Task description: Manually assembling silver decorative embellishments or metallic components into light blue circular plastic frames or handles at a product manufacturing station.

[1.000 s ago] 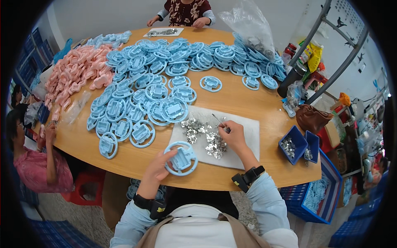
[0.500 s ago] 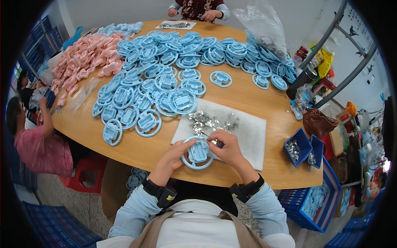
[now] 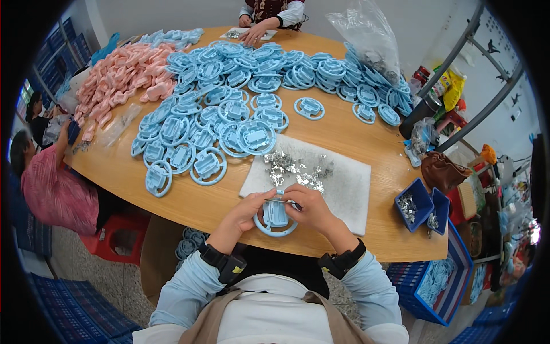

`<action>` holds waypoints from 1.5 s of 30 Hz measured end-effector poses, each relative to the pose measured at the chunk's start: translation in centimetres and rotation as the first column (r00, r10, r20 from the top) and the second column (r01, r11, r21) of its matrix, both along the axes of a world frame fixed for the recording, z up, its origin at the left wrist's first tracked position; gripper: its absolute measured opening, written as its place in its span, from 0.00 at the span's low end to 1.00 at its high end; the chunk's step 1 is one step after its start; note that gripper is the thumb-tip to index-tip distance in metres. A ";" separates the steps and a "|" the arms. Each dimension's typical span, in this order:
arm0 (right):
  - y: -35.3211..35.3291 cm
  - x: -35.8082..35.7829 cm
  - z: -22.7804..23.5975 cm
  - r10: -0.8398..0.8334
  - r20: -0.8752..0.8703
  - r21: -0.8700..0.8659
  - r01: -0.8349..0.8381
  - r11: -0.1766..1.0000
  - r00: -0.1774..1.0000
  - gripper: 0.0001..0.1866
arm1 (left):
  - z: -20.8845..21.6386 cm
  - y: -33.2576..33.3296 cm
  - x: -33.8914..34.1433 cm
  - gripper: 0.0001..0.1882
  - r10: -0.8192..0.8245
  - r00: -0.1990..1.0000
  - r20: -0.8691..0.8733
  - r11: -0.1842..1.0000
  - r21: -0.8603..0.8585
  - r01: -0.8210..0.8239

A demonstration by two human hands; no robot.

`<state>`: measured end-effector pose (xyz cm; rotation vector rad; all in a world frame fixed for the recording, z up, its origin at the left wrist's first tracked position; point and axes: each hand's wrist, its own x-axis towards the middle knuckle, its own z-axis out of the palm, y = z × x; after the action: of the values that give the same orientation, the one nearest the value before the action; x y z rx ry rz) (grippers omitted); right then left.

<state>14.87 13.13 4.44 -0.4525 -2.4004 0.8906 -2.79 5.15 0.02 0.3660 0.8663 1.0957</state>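
Note:
My left hand [image 3: 242, 213] is closed on the left side of a light blue plastic wheel-shaped part [image 3: 277, 214], a ring with a raised block in its middle. The part lies at the table's near edge, over the white mat's lower left corner. In my right hand [image 3: 312, 207] is a thin metal tool [image 3: 285, 200], apparently tweezers, lying across the top of the block. My left thumb meets the tool's tip. Any small piece at the tip is too small to make out. Small shiny metal pieces [image 3: 279, 163] lie on the white mat [image 3: 350, 198] just beyond.
Blue wheel parts [image 3: 234, 110] are heaped ahead, with pink parts [image 3: 123, 71] at far left. Two blue bins [image 3: 413, 203] of metal pieces stand at right, near a brown bag [image 3: 441, 172]. Across the table a co-worker's hand [image 3: 259, 31] reaches forward; another person [image 3: 60, 189] sits left.
The tool in my right hand has turned to lie crosswise over the part, and my left thumb has come to its tip. The co-worker opposite has stretched a hand toward the blue heap.

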 end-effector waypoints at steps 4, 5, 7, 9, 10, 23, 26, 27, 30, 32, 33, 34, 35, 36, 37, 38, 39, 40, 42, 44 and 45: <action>-0.1 -0.1 -0.2 -0.002 0.006 0.017 0.002 1.000 1.000 0.08 | 0.0 0.0 0.1 0.17 -0.028 0.997 -0.069 0.999 0.019 0.029; -0.1 -0.2 -0.2 -0.006 -0.011 0.009 0.006 1.000 1.000 0.08 | 0.1 -0.1 0.2 0.16 -0.007 0.997 -0.083 1.000 0.011 0.008; -0.3 -0.2 0.0 -0.078 -0.004 -0.060 0.077 0.995 0.997 0.09 | 0.3 -0.1 0.5 0.16 0.039 0.993 -0.112 0.999 -0.001 -0.040; -0.5 -0.2 -0.2 -0.129 0.014 -0.056 0.130 0.990 0.992 0.10 | -0.1 -0.1 0.4 0.15 0.025 0.995 -0.094 1.000 0.012 -0.024; -0.6 -0.1 -0.7 -0.146 0.027 -0.019 0.146 0.989 0.989 0.10 | -0.2 -0.1 0.4 0.15 0.018 0.996 -0.086 1.000 0.018 -0.016; -1.3 -0.6 -1.6 -0.285 0.027 -0.275 0.281 0.920 0.958 0.07 | 0.5 -0.2 1.0 0.15 0.070 0.988 -0.141 0.997 -0.006 -0.071; -1.2 -0.8 -2.0 -0.297 0.143 -0.082 0.310 0.947 0.944 0.08 | 0.7 -0.5 0.8 0.16 0.038 0.985 -0.167 0.999 0.019 -0.035; -1.3 -0.8 -2.1 -0.308 0.129 -0.063 0.318 0.946 0.943 0.10 | 0.6 -0.6 0.7 0.17 0.029 0.987 -0.161 0.999 0.034 -0.023; -1.7 -0.7 -2.1 -0.357 0.095 -0.018 0.360 0.933 0.929 0.15 | 0.2 -0.8 1.0 0.18 0.051 0.990 -0.135 0.998 0.049 -0.045; -2.9 -0.1 -1.5 -0.406 0.084 -0.005 0.408 0.913 0.910 0.18 | 0.0 -1.0 0.9 0.18 0.083 0.989 -0.118 0.996 0.047 -0.078; -3.5 0.4 -1.5 -0.400 0.110 0.041 0.398 0.916 0.910 0.20 | 0.0 -1.0 1.0 0.18 0.089 0.990 -0.107 0.995 0.046 -0.085; -4.1 1.0 -1.6 -0.395 0.137 0.087 0.386 0.918 0.909 0.21 | -0.1 -1.0 1.1 0.19 0.096 0.991 -0.097 0.995 0.045 -0.092; -4.7 1.4 -1.7 -0.389 0.164 0.131 0.371 0.919 0.907 0.22 | -0.1 -1.1 1.1 0.19 0.092 0.990 -0.107 0.995 0.045 -0.087; -5.3 1.8 -1.9 -0.383 0.184 0.164 0.356 0.920 0.905 0.23 | -0.1 -1.1 1.0 0.19 0.084 0.990 -0.118 0.996 0.046 -0.079; -5.8 2.1 -2.0 -0.377 0.205 0.196 0.340 0.920 0.903 0.23 | 0.0 -1.1 1.0 0.19 0.077 0.989 -0.129 0.996 0.047 -0.071; -6.1 2.3 -2.1 -0.371 0.227 0.227 0.321 0.919 0.901 0.24 | 0.0 -1.1 1.0 0.19 0.085 0.988 -0.132 0.996 0.040 -0.080; -6.3 2.3 -2.1 -0.383 0.228 0.242 0.329 0.913 0.895 0.24 | 0.1 -1.2 1.0 0.18 0.092 0.986 -0.137 0.996 0.033 -0.089; -6.5 2.2 -2.2 -0.394 0.230 0.256 0.335 0.907 0.890 0.25 | 0.2 -1.2 1.1 0.18 0.101 0.985 -0.142 0.995 0.025 -0.098; -6.7 2.1 -2.3 -0.414 0.228 0.282 0.347 0.895 0.881 0.25 | 0.2 -1.2 1.1 0.17 0.097 0.986 -0.134 0.995 0.034 -0.093; -6.8 2.0 -2.4 -0.431 0.222 0.304 0.358 0.883 0.874 0.26 | 0.4 -1.2 1.2 0.17 0.097 0.987 -0.132 0.995 0.036 -0.093; -6.9 1.9 -2.5 -0.436 0.214 0.312 0.361 0.879 0.874 0.26 | 0.6 -1.2 1.2 0.17 0.098 0.986 -0.133 0.995 0.033 -0.095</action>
<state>16.79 6.25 1.97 -0.9845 -2.4845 0.3304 -1.57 3.95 0.59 0.4274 0.9977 1.1835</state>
